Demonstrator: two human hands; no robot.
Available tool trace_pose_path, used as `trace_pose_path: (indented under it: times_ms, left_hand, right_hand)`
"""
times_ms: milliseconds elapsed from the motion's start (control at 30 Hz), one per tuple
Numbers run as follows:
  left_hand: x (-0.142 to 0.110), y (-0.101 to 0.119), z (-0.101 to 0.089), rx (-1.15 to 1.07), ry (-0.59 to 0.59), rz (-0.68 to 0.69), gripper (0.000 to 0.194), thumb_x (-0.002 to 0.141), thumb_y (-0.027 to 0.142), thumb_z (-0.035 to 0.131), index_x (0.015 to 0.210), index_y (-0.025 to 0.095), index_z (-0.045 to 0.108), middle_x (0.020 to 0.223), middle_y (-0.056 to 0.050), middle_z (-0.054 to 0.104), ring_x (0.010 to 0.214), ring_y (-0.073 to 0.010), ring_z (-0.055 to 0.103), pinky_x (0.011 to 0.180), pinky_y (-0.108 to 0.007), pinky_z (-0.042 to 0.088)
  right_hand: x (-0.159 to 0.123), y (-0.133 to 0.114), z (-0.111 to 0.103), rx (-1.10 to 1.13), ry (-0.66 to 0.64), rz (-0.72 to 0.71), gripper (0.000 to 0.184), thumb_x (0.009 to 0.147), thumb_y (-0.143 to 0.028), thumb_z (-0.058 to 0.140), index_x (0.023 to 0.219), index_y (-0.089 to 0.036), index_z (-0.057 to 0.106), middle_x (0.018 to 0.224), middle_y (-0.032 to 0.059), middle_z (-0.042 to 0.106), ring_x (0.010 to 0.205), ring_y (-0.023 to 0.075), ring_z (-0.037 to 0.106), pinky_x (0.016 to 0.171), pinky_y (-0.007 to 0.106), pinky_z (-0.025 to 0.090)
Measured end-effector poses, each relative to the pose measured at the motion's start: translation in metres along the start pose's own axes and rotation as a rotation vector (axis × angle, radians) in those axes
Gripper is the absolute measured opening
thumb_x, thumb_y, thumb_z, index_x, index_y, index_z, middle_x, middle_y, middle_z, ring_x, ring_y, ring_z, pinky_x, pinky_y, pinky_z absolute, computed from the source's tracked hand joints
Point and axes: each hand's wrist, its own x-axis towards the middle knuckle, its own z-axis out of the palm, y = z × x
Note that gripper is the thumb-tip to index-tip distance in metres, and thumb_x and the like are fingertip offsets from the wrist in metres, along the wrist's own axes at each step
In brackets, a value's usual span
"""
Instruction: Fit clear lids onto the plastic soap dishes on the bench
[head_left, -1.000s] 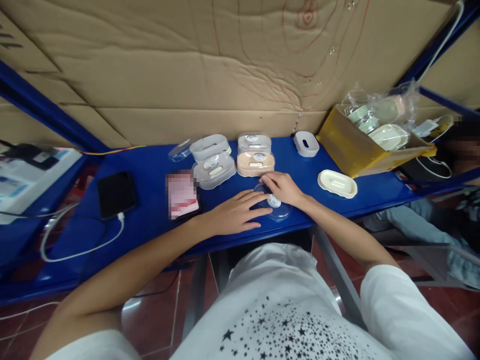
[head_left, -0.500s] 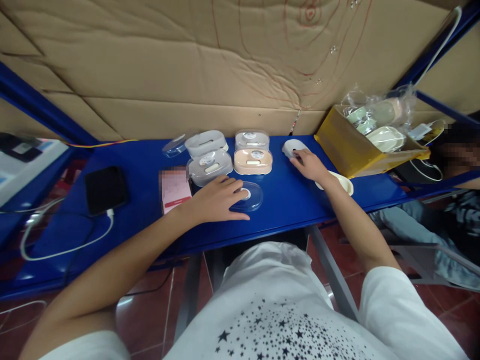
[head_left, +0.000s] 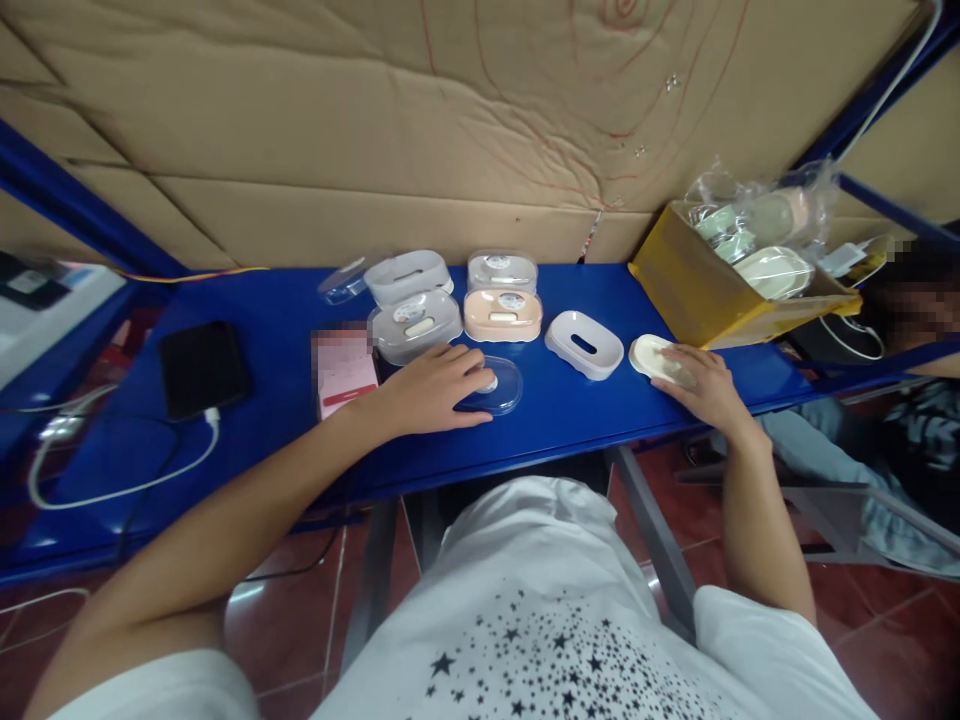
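Observation:
My left hand lies flat with fingers spread over the left part of a clear oval lid with a round white sticker. My right hand grips a cream oval soap dish base, which lies on the table, its fingers over the top and its thumb at the near side. Between the hands sits a white soap dish tray with a dark slot. Behind my left hand are a lidded grey soap dish, a lidded peach one, a lidded pale one and an uncovered grey one.
A yellow-taped carton of bagged soap dishes stands at the right. Another clear lid leans at the back left. A pink paper pad and a black device with a white cable lie left. A person sits at the right.
My right hand has left the white tray and moved right and nearer, onto the cream base. The white tray now sits nearer me, turned. My left hand stays on the clear lid.

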Motion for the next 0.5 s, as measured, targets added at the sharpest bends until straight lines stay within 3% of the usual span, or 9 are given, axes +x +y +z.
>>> trace_pose_path:
  times_ms: [133, 200, 300, 400, 500]
  left_hand:
    - [0.000, -0.002, 0.006, -0.036, 0.040, 0.010, 0.042, 0.100, 0.048, 0.078, 0.129, 0.019, 0.069, 0.144, -0.016, 0.064, 0.127, -0.0357, 0.064, 0.113, -0.049, 0.049]
    - [-0.001, -0.002, 0.007, -0.040, 0.043, 0.006, 0.043, 0.100, 0.046, 0.078, 0.132, 0.018, 0.068, 0.150, -0.017, 0.062, 0.132, -0.0373, 0.063, 0.116, -0.051, 0.048]
    - [-0.001, -0.002, 0.008, -0.022, 0.021, 0.005, 0.042, 0.102, 0.045, 0.075, 0.133, 0.018, 0.068, 0.149, -0.017, 0.063, 0.130, -0.0377, 0.065, 0.115, -0.053, 0.050]
    - [-0.002, -0.003, 0.008, -0.009, 0.009, 0.011, 0.041, 0.103, 0.044, 0.074, 0.134, 0.018, 0.067, 0.150, -0.017, 0.063, 0.130, -0.0375, 0.065, 0.115, -0.053, 0.050]
    - [-0.002, -0.003, 0.008, 0.001, 0.012, 0.013, 0.041, 0.104, 0.044, 0.072, 0.134, 0.018, 0.066, 0.151, -0.017, 0.063, 0.132, -0.0370, 0.064, 0.116, -0.053, 0.050]
  right_hand:
    - [0.006, -0.028, 0.012, 0.107, 0.127, 0.113, 0.059, 0.103, -0.074, 0.059, 0.137, -0.029, 0.078, 0.136, 0.0146, 0.080, 0.123, 0.0405, 0.075, 0.104, 0.061, 0.059]
    - [0.012, -0.047, 0.017, 0.073, 0.141, 0.157, 0.062, 0.105, -0.075, 0.055, 0.138, -0.027, 0.077, 0.134, 0.0167, 0.080, 0.124, 0.0428, 0.074, 0.106, 0.066, 0.056]
    - [0.025, -0.076, 0.020, 0.038, 0.183, 0.175, 0.059, 0.111, -0.068, 0.046, 0.144, -0.028, 0.074, 0.151, 0.0183, 0.072, 0.139, 0.0447, 0.066, 0.114, 0.075, 0.044]
    - [0.039, -0.108, 0.020, 0.114, 0.132, -0.005, 0.051, 0.112, -0.061, 0.049, 0.148, -0.031, 0.071, 0.166, 0.0145, 0.061, 0.153, 0.0405, 0.056, 0.122, 0.068, 0.037]
    - [0.049, -0.133, 0.017, 0.195, -0.024, -0.248, 0.043, 0.112, -0.056, 0.055, 0.141, -0.030, 0.074, 0.150, 0.0114, 0.075, 0.142, 0.0355, 0.067, 0.125, 0.061, 0.038]
